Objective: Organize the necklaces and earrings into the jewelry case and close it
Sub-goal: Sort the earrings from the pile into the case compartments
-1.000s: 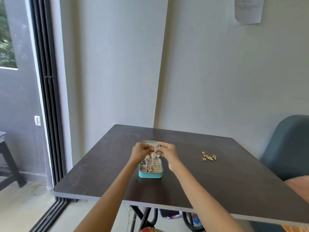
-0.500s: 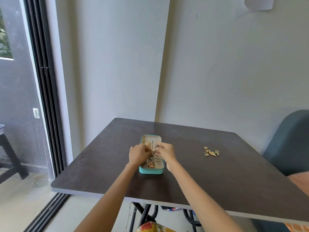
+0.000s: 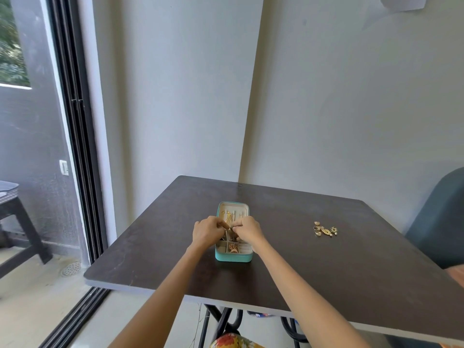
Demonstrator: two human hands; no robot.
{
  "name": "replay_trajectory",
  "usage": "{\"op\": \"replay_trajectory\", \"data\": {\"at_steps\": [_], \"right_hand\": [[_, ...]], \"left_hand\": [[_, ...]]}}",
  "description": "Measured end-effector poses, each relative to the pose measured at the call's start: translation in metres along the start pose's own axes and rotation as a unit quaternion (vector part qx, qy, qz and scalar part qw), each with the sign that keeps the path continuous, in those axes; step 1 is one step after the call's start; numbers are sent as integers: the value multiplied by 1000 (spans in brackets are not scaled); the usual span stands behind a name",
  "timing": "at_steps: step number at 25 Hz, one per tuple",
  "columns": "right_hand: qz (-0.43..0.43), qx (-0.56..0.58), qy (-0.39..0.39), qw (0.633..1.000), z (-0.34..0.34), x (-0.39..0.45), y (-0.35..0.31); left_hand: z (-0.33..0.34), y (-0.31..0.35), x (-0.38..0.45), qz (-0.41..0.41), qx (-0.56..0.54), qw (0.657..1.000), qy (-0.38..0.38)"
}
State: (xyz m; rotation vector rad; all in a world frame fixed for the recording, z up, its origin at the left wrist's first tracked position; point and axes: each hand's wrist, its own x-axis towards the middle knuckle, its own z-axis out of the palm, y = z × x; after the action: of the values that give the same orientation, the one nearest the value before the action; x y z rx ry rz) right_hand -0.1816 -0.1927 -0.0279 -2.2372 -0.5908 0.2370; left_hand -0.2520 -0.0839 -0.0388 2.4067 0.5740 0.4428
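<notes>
The teal jewelry case [image 3: 233,256] sits open on the dark surface [image 3: 326,272]. Both hands are over the case. The left hand [image 3: 207,233] and the right hand [image 3: 248,231] each have a pinching grip on a thin gold necklace [image 3: 227,218]. A small pile of gold earrings [image 3: 324,229] lies well to the right of the case.

Left hand [image 3: 207,231], right hand [image 3: 248,230] hide jewelry case [image 3: 233,257] middle; pinched item unclear.
</notes>
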Motion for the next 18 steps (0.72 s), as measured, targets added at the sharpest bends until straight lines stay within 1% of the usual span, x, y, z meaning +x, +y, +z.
{"op": "replay_trajectory", "data": {"at_steps": [1,3,7,10,12,15,16,18], "right_hand": [[-1,-11,-9,1000,-1,0,0],[12,7,-18,1000,-2,1,-1],[22,48,2,999,-4,0,-3],[14,65,16,998,-4,0,0],[-6,69,43,997,-8,0,4],[-19,89,96,991,-28,-2,21],[-17,93,113,989,-38,-4,30],[-7,97,155,983,-58,-7,58]], "left_hand": [[-1,-1,1,2,4,1000,-5],[-4,-1,2,8,17,1000,-8],[-5,1,3,20,42,999,-13],[-4,5,0,23,45,999,-11],[-3,12,-2,34,40,999,4],[8,39,-3,78,-1,996,31],[17,53,-1,94,-24,995,27],[45,84,4,110,-74,991,-5]]}}
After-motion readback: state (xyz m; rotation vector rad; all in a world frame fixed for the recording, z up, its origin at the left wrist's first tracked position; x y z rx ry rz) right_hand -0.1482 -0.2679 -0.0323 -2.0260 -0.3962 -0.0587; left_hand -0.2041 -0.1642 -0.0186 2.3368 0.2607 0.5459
